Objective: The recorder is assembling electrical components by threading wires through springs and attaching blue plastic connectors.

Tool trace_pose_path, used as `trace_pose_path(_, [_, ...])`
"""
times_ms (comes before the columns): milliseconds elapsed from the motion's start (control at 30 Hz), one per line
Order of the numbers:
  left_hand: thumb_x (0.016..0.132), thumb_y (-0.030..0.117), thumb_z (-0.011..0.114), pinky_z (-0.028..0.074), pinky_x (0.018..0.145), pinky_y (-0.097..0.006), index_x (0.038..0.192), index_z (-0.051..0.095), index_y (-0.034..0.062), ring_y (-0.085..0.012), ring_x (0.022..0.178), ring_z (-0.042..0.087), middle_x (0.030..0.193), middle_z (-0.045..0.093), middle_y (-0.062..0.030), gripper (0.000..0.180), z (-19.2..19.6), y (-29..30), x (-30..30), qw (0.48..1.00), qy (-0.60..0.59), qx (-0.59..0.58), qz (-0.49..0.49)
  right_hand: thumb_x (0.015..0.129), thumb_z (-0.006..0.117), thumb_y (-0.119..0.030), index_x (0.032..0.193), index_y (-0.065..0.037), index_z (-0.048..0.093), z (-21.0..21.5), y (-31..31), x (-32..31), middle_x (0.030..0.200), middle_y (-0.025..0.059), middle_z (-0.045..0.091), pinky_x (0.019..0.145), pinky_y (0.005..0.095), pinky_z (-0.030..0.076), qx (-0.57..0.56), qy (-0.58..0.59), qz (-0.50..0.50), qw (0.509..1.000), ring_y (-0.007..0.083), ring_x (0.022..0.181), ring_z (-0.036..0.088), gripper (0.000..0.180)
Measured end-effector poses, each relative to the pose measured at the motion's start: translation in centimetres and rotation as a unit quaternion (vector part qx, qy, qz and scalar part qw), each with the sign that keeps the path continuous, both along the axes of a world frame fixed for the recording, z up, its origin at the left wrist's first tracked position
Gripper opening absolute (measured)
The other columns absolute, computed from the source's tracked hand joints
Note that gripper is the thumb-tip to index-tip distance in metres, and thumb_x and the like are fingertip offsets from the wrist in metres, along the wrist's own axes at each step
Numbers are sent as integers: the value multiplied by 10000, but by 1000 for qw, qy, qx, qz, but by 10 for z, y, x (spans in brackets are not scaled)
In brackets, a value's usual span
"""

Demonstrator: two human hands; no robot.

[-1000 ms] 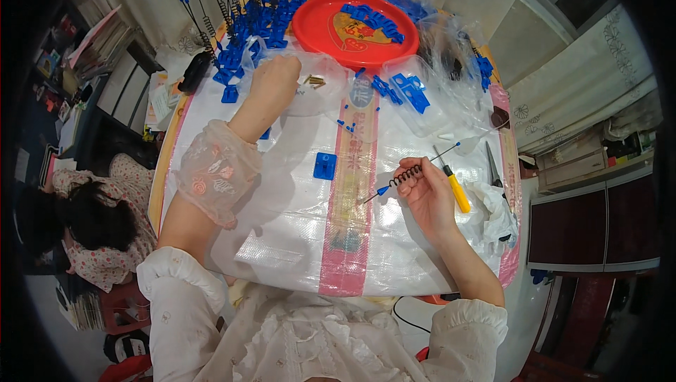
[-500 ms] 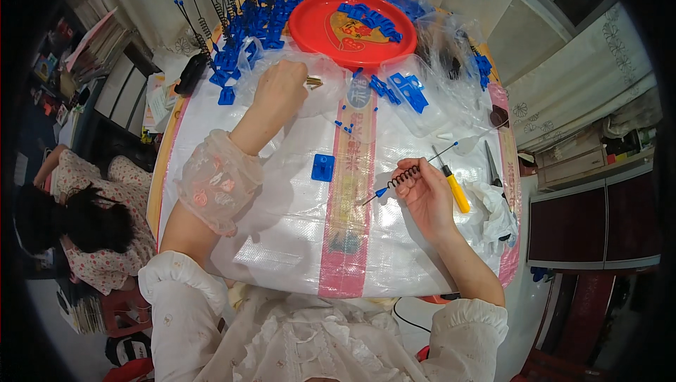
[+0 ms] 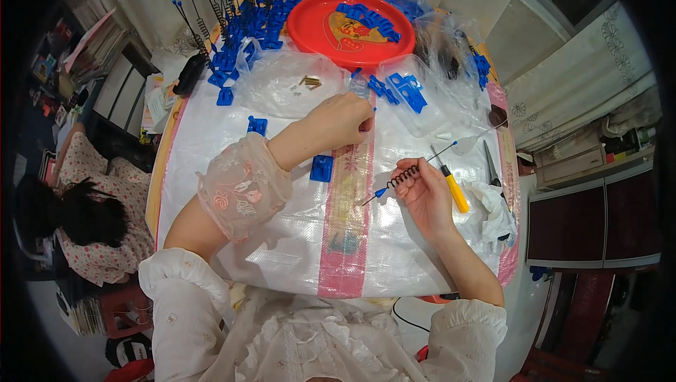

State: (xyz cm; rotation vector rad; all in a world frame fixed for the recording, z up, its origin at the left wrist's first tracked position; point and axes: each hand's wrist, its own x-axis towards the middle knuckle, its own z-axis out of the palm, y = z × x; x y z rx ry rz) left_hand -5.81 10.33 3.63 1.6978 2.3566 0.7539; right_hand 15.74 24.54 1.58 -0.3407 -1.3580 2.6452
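My right hand (image 3: 427, 195) is closed around a black coil spring (image 3: 404, 175) threaded on a thin rod. A small blue cone (image 3: 381, 192) sits at the spring's lower end, and a blue tip caps the rod's upper end. My left hand (image 3: 345, 120) reaches over the middle of the table with its fingers curled down, where small blue pieces lay; what its fingertips hold, if anything, is hidden. Below that wrist lies a square blue base (image 3: 322, 168). Another blue base (image 3: 257, 126) rests left of the forearm. Several brass-coloured pins (image 3: 310, 82) lie on a clear plastic bag (image 3: 271, 90).
Blue bases with upright springs (image 3: 246, 23) crowd the far left. Behind my left hand stands a red tray (image 3: 310, 40) holding blue parts. A clear plastic box (image 3: 422, 120), a yellow-handled screwdriver (image 3: 455, 192), scissors (image 3: 491, 164) and crumpled tissue (image 3: 493, 206) are at right. A person (image 3: 98, 220) sits at left.
My left hand has moved right and nearer, from the pins on the plastic bag to the small blue pieces. The base left of its forearm now shows. My right hand keeps the spring still.
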Motion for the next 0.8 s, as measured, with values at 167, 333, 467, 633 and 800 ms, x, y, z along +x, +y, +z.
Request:
trace_pose_path(167, [734,93,758,567,736,-403,849,746,11,-316,796,723,822,738,-150,142,-2,1,0,1000,26,2,-3,1111,408,-285,1118,58,625,0,0,0,976,149,677,759,297,499,3,3,3,1000,157,781,594,407])
trace_pose_path(333, [763,106,744,555,755,-409,878,745,17,-308,842,709,883,728,-146,146,5,-5,2,1000,21,8,-2,1110,413,-286,1118,59,624,0,-1,-1,978,150,675,760,298,499,3,-5,-2,1000,158,783,595,404])
trace_pose_path(467, [788,116,733,543,759,-411,936,741,24,-316,861,691,908,720,-136,174,15,-19,5,999,34,26,15,1109,417,-288,1118,60,624,0,-2,-2,983,151,674,758,296,503,2,-10,-7,1000,158,785,598,405])
trace_pose_path(633, [851,93,706,530,699,-365,984,732,35,-260,776,684,892,719,-115,147,36,-58,33,993,-1,116,25,1110,420,-293,1111,42,615,-2,1,0,970,143,675,736,274,526,5,-7,-5,1000,141,787,627,387])
trace_pose_path(800, [967,97,654,517,659,-286,1141,638,6,-128,734,670,895,730,-91,197,48,-99,98,936,-326,110,77,1106,431,-284,1134,56,607,1,-4,-1,984,153,676,738,277,525,3,1,-8,1000,143,789,627,384])
